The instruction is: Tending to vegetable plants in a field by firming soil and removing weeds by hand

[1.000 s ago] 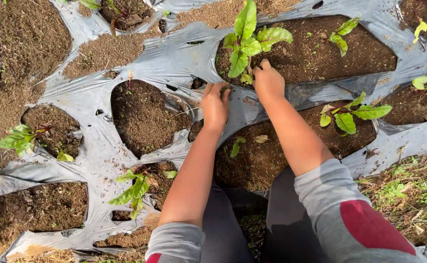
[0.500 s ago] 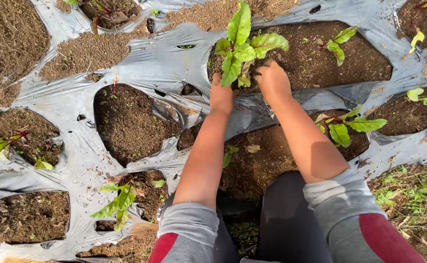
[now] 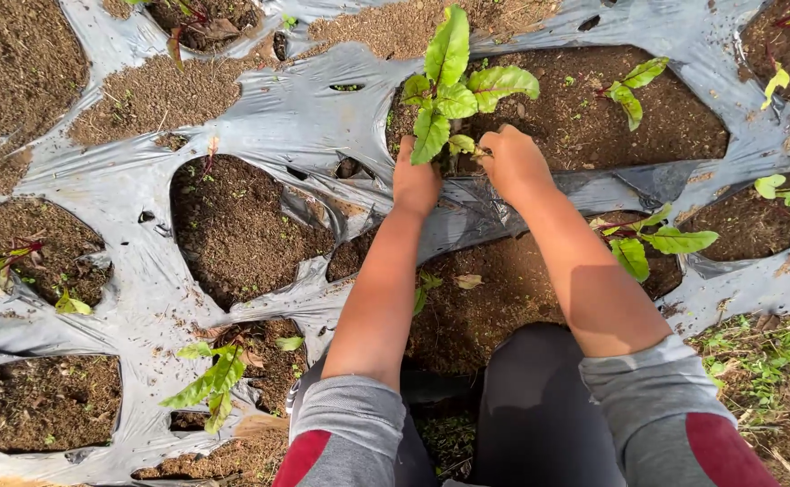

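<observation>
Seemingly, in the head view, the work was caught midway at one seedling. The seedling [image 3: 454, 90], green-leaved with reddish stems, stood upright at about twelve o'clock in a soil-filled opening [image 3: 593, 117] cut in the grey plastic mulch sheet [image 3: 296, 117]. The left hand [image 3: 415, 180] was pressed into the soil at the stem's seven o'clock side, and the right hand [image 3: 512, 162] at its five o'clock side; both were curled, fingers drawn together around the plant's base, though whether the stem itself was pinched could not be told, since leaves and knuckles hid it. The plant was judged already set, with the soil around it being firmed. A smaller seedling [image 3: 629, 95] was seen in the same opening at two o'clock, and others [image 3: 656, 243] [image 3: 210, 383] were already standing at three and seven o'clock. An unplanted hole [image 3: 242, 230] at nine o'clock was judged left to fill.
</observation>
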